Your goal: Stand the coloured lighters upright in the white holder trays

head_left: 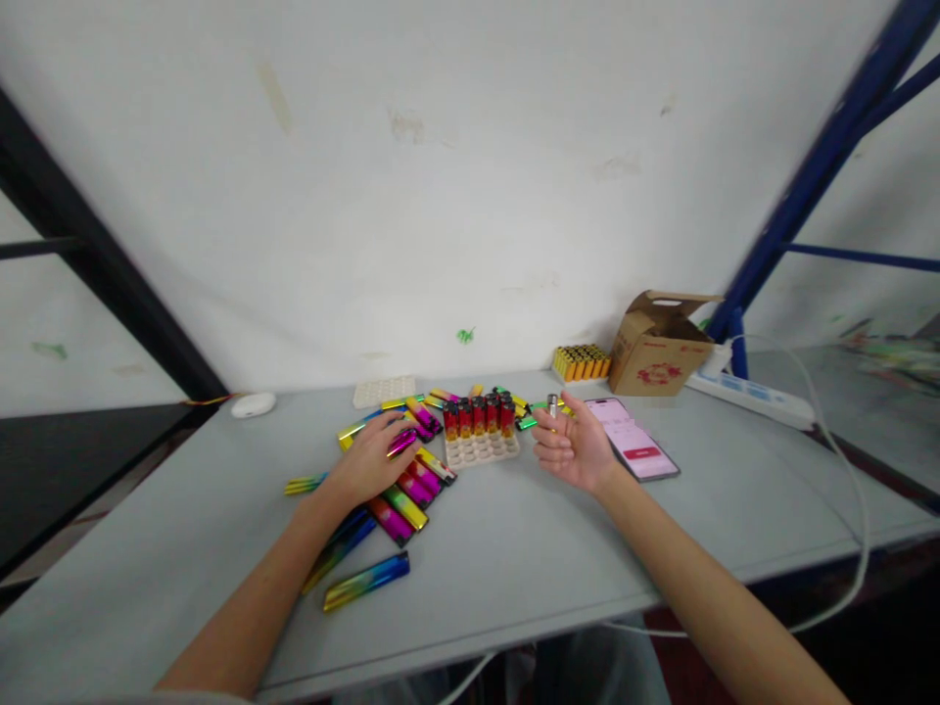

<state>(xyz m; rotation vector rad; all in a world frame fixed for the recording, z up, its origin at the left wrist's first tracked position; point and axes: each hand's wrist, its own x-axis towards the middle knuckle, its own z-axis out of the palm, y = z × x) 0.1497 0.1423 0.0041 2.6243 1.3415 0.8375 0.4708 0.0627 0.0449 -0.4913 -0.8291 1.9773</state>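
My left hand (374, 458) is over the pile of colourful metallic sleeves (406, 506), its fingers closed round a magenta one (401, 444). My right hand (575, 446) is palm up, right of the tray, with a small silver-topped cylinder (552, 403) pinched between thumb and fingers. Between the hands sits a pale holed tray (481, 450); red and black cylinders (479, 416) stand upright in its back rows, and its front holes show bare. A blue and yellow sleeve (366, 582) lies near the table's front edge.
A second pale tray (384, 391) lies at the back left. Yellow cylinders (582, 363) stand beside an open cardboard box (657, 345) at the back right. A phone (633, 440) lies right of my right hand. Further out are a power strip (753, 399) and a white case (254, 404).
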